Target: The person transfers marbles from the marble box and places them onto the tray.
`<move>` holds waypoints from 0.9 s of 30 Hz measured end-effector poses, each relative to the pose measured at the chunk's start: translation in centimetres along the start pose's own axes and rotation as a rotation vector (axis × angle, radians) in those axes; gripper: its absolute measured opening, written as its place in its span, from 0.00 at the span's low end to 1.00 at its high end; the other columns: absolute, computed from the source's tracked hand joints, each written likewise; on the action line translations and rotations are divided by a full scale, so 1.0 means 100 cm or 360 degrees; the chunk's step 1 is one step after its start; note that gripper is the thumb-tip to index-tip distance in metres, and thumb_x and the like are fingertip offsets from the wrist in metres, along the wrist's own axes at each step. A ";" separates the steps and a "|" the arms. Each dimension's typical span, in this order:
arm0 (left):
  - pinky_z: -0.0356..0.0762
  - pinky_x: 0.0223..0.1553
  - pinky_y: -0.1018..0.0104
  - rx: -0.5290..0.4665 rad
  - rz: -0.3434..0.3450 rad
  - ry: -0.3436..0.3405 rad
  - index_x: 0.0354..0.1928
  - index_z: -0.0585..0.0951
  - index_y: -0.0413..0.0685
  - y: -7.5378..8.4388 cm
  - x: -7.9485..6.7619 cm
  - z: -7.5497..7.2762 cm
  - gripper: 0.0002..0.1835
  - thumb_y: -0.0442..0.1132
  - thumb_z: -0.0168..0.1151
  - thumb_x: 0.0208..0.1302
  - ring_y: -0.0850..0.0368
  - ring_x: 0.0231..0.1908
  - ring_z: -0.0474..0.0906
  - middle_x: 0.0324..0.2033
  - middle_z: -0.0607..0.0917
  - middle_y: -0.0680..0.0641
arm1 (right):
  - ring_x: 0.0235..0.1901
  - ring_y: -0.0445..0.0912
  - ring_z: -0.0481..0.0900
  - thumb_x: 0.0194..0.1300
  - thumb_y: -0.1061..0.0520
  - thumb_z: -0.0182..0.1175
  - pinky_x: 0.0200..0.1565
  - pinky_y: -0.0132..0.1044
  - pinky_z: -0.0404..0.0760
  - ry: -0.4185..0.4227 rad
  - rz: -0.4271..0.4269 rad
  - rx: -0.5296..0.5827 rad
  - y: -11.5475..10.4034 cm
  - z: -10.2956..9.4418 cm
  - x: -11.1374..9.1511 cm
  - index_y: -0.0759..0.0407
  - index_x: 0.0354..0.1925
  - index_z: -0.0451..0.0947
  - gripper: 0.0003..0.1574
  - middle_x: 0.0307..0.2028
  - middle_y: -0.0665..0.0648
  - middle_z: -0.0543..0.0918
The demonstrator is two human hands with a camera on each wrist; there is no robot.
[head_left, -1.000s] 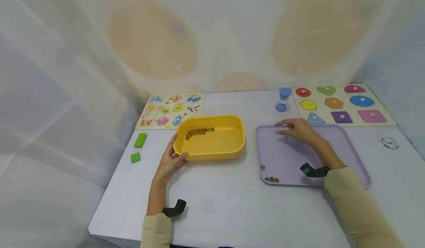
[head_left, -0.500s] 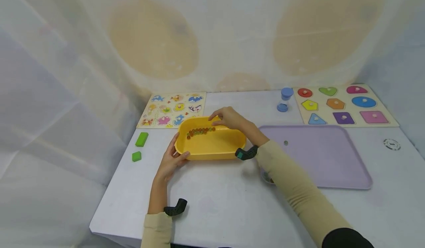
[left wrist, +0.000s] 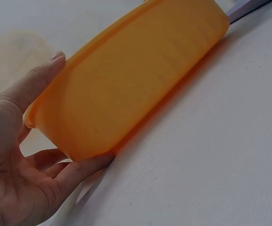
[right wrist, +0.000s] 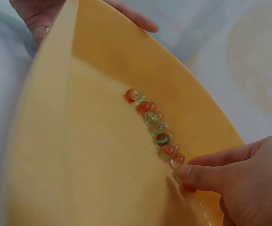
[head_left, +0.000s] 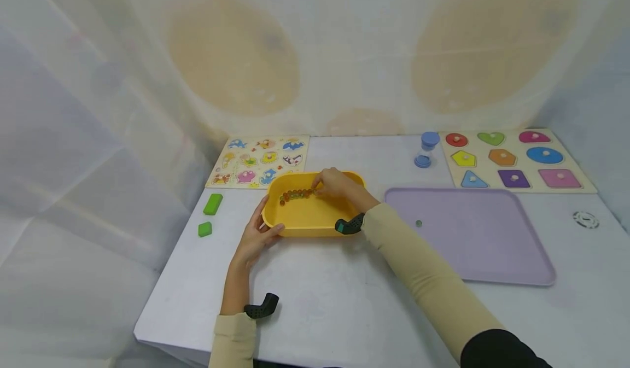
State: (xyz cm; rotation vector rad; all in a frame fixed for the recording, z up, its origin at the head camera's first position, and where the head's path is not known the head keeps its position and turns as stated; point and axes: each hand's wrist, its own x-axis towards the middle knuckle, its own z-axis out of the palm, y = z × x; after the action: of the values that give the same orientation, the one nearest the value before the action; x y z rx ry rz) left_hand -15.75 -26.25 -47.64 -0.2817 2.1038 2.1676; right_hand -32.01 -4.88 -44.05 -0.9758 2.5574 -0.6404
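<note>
My left hand (head_left: 257, 238) holds the left end of a yellow plastic basin (head_left: 315, 225). In the left wrist view, the thumb lies at the basin's rim and the fingers reach under its base. Glass marbles (right wrist: 162, 139), orange-red and green, lie in a band along the far wall inside. My right hand (head_left: 337, 183) is in the basin at the right end of that band. In the right wrist view its thumb and forefinger pinch a marble (right wrist: 177, 176), which the thumb partly covers. One greenish marble (head_left: 419, 223) lies on the lilac tray (head_left: 482, 237).
Two green blocks (head_left: 213, 204) lie left of the basin. An animal puzzle board (head_left: 258, 162), a blue sand timer (head_left: 426, 150) and a shape puzzle board (head_left: 517, 160) stand along the back. A black-and-white disc (head_left: 585, 220) lies far right. My right sleeve covers the tray's near-left corner.
My right hand has moved left from above the tray into the basin, then down to the marbles. The left hand keeps its hold. The tray's loose marble has shifted slightly toward me.
</note>
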 end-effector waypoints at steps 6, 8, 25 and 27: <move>0.77 0.45 0.60 0.0018 0.0009 0.0001 0.63 0.57 0.81 0.001 0.000 -0.001 0.43 0.36 0.66 0.51 0.49 0.52 0.71 0.63 0.60 0.52 | 0.43 0.45 0.76 0.58 0.54 0.60 0.48 0.35 0.75 0.0009 -0.0048 -0.0022 0.005 0.008 0.005 0.55 0.42 0.81 0.13 0.44 0.52 0.81; 0.78 0.45 0.60 0.0022 0.0005 0.0011 0.63 0.57 0.81 0.001 0.000 0.000 0.43 0.35 0.65 0.52 0.49 0.52 0.71 0.64 0.60 0.53 | 0.42 0.44 0.76 0.58 0.54 0.60 0.47 0.35 0.75 0.0029 -0.0068 -0.0017 0.005 0.008 0.005 0.55 0.41 0.81 0.12 0.43 0.52 0.81; 0.76 0.47 0.58 0.0006 -0.0007 -0.0010 0.62 0.57 0.81 0.002 0.000 -0.001 0.42 0.35 0.65 0.53 0.47 0.55 0.68 0.65 0.57 0.52 | 0.14 0.42 0.55 0.55 0.46 0.62 0.16 0.30 0.55 0.0526 -0.0082 0.0215 0.062 -0.043 -0.127 0.51 0.41 0.82 0.17 0.11 0.49 0.58; 0.76 0.47 0.58 0.0009 -0.0013 -0.0010 0.63 0.56 0.82 0.001 0.001 -0.001 0.42 0.36 0.65 0.53 0.48 0.55 0.68 0.65 0.57 0.53 | 0.14 0.42 0.57 0.55 0.46 0.61 0.15 0.30 0.57 0.0525 0.0003 0.0211 0.082 -0.041 -0.150 0.51 0.42 0.81 0.17 0.12 0.48 0.58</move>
State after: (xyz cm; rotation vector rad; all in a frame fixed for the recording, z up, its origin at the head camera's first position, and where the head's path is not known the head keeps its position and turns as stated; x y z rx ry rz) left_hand -15.81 -26.38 -47.53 -0.2822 2.1012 2.1550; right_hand -27.60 12.10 -42.74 -0.8854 2.7486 -1.0326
